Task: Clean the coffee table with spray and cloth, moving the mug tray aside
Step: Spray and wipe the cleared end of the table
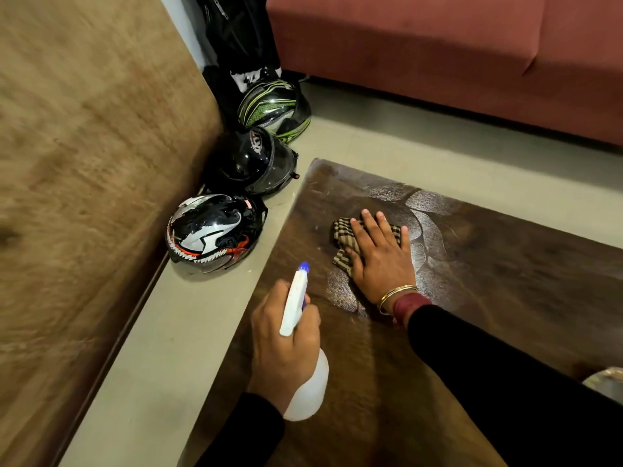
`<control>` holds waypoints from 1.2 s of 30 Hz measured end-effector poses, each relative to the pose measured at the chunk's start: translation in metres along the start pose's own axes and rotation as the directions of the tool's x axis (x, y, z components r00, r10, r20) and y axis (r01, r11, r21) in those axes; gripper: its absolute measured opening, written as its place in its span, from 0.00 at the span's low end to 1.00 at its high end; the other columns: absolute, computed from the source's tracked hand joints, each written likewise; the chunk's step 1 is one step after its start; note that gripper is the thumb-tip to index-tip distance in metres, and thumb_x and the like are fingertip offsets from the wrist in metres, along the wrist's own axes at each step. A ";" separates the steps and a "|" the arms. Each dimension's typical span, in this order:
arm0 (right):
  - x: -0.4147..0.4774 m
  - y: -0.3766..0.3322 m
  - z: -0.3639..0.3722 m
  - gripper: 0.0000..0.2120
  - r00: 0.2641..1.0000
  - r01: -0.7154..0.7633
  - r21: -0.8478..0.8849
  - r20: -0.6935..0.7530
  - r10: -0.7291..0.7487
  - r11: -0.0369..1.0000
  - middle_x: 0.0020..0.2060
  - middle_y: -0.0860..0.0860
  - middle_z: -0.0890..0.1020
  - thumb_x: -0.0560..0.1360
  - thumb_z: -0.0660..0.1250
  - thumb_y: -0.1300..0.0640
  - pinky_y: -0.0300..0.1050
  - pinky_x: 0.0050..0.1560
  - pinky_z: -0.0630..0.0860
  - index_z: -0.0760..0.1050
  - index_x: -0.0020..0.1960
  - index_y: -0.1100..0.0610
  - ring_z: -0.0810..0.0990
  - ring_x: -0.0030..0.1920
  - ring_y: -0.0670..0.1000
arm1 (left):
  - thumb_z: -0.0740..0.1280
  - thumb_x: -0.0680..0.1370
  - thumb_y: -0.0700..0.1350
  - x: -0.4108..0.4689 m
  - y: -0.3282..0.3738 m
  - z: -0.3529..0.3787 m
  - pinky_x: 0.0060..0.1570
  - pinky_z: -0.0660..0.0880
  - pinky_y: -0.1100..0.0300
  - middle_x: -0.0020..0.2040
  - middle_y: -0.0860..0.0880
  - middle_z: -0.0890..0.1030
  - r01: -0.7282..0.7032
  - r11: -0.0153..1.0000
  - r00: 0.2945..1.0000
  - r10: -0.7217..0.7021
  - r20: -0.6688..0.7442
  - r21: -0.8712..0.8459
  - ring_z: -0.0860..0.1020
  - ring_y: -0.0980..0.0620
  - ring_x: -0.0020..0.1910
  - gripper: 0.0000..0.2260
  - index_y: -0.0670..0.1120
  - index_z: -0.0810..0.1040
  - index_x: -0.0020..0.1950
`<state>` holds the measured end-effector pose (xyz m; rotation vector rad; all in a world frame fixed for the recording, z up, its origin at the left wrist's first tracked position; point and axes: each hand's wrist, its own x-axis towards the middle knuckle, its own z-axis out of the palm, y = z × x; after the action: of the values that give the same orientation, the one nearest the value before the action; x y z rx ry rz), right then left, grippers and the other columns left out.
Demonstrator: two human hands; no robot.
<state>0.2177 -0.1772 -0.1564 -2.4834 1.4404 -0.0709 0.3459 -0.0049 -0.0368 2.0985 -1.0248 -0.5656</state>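
Nearest the lens, a white spray bottle [305, 382] sits in the left hand [283, 345], fingers wrapped round its neck below the trigger, the blue nozzle aimed toward the far left corner of the dark wooden surface [505, 271]. Beyond it, the right hand [377, 254] lies flat, fingers spread, pressing a checked cloth [344, 241] onto the surface near its left edge; the hand is not clenched, and the cloth is pinned under the palm rather than gripped. Wet, glistening arcs fan out around the cloth toward the far edge, suggesting the wiping is well under way, while the near part of the surface looks dry. The cloth appears thin, soft and limp, likely to bunch if pushed from one side, so it is best held under a flat palm as here. The bottle looks like light, smooth plastic and is best taken at the narrow neck. A pale rounded object [606, 382] shows at the right edge of the surface, too cropped to tell whether it belongs to the mug tray. Three motorcycle helmets [215, 230] rest on the floor beside the left edge.
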 end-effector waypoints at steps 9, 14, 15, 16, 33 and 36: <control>0.027 0.032 -0.013 0.29 0.975 -0.222 0.011 -0.021 0.222 0.975 0.83 0.51 0.55 0.83 0.51 0.42 0.69 0.78 0.44 0.58 0.82 0.49 0.50 0.83 0.57 | 0.64 0.74 0.51 -0.010 -0.011 -0.002 0.40 0.75 0.70 0.35 0.57 0.73 -0.083 0.996 0.993 0.080 -0.083 -0.029 0.77 0.63 0.42 0.06 0.54 0.70 0.48; 0.099 0.003 -0.019 0.30 0.945 -0.327 -0.023 -0.016 0.327 0.945 0.83 0.51 0.56 0.83 0.47 0.40 0.72 0.78 0.48 0.57 0.82 0.50 0.51 0.82 0.58 | 0.65 0.75 0.49 -0.016 -0.015 -0.009 0.44 0.77 0.51 0.42 0.48 0.79 0.014 0.984 1.000 -0.012 0.014 -0.178 0.79 0.47 0.43 0.03 0.52 0.75 0.47; 0.113 -0.013 -0.018 0.30 0.953 -0.304 -0.012 -0.010 0.304 0.953 0.83 0.51 0.55 0.83 0.47 0.40 0.72 0.78 0.47 0.56 0.82 0.50 0.51 0.83 0.58 | 0.65 0.75 0.48 -0.016 -0.015 -0.011 0.44 0.75 0.53 0.42 0.48 0.79 0.013 0.980 1.000 -0.011 0.011 -0.197 0.79 0.45 0.44 0.03 0.51 0.76 0.47; 0.126 -0.029 -0.017 0.30 0.963 -0.268 0.009 0.010 0.268 0.963 0.83 0.50 0.55 0.84 0.47 0.40 0.72 0.78 0.45 0.56 0.82 0.50 0.50 0.83 0.58 | 0.66 0.75 0.48 -0.014 -0.015 -0.012 0.45 0.74 0.56 0.43 0.48 0.80 -0.008 0.982 1.000 0.009 0.005 -0.191 0.78 0.45 0.44 0.04 0.50 0.76 0.47; 0.175 -0.038 -0.026 0.27 0.992 -0.075 -0.021 0.096 0.076 0.997 0.82 0.49 0.58 0.84 0.51 0.42 0.68 0.79 0.47 0.59 0.81 0.49 0.54 0.82 0.57 | 0.71 0.69 0.44 -0.016 -0.012 -0.005 0.31 0.79 0.59 0.33 0.60 0.74 -0.021 0.998 0.995 0.016 -0.094 -0.053 0.79 0.55 0.44 0.14 0.60 0.68 0.40; 0.175 -0.068 -0.016 0.27 0.987 0.108 -0.086 0.128 -0.097 0.990 0.82 0.47 0.60 0.84 0.50 0.40 0.66 0.79 0.47 0.59 0.81 0.46 0.55 0.82 0.56 | 0.70 0.68 0.44 -0.023 -0.019 -0.002 0.30 0.80 0.53 0.33 0.57 0.75 -0.016 0.998 1.000 0.015 -0.021 -0.059 0.78 0.52 0.35 0.08 0.53 0.73 0.40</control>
<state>0.3605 -0.2994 -0.1397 -2.5849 1.2936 0.1299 0.3429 0.0228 -0.0480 2.0386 -1.0002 -0.5595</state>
